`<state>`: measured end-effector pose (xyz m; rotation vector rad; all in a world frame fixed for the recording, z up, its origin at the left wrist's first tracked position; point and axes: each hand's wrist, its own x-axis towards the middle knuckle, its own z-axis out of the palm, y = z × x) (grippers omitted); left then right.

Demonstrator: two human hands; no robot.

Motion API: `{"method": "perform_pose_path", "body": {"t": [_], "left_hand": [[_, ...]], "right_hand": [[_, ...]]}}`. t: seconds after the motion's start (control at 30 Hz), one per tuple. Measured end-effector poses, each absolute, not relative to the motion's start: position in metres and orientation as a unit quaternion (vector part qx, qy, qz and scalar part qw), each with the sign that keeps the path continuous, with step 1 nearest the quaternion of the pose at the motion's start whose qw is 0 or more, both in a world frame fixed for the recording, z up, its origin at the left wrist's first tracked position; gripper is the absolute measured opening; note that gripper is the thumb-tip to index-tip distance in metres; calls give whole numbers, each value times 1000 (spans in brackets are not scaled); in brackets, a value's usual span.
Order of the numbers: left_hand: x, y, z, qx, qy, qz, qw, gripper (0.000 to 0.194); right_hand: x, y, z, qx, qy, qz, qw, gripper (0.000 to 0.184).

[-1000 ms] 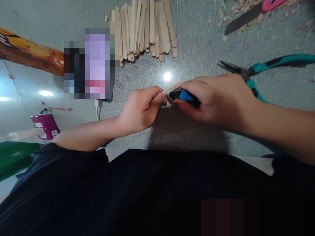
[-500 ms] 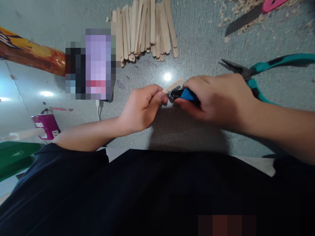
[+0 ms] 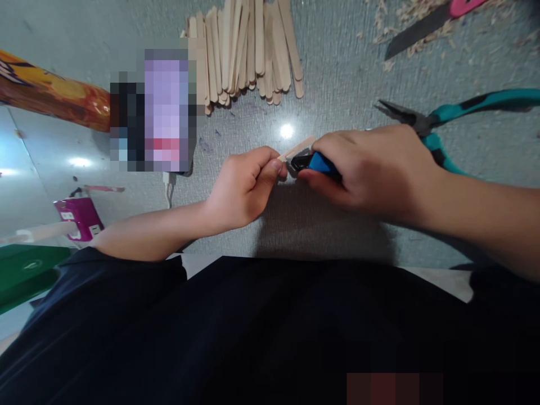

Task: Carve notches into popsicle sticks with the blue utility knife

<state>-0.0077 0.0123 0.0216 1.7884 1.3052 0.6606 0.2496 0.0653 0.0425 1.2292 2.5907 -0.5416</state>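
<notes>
Over the desk, a wooden stick is pinched by the left hand, long axis toward two o'clock; just beside, a blue-black tool is gripped by the right hand.

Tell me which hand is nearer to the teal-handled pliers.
Right. The right hand partly overlaps the pliers in view, though contact is unclear; the left hand is farther off, beyond the right hand.
</notes>
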Motion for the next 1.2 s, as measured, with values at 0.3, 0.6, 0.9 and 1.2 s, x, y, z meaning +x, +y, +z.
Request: {"method": "perform_pose_path", "body": {"t": [0.3, 0.6, 0.9, 1.2], "left_hand": [[-8, 8, 17, 728, 518, 257, 367, 42], [-4, 6, 15, 727, 514, 266, 370, 48], [-4, 8, 17, 668, 555, 275, 412, 56], [-6, 13, 13, 639, 537, 311, 454, 44]], "right_hand": [[248, 68, 49, 415, 879, -205, 113, 64], [245, 60, 54, 426, 870, -227, 99, 58], [249, 59, 51, 495, 828, -264, -14, 71], [237, 34, 95, 266, 619, -728, -128, 53]]}}
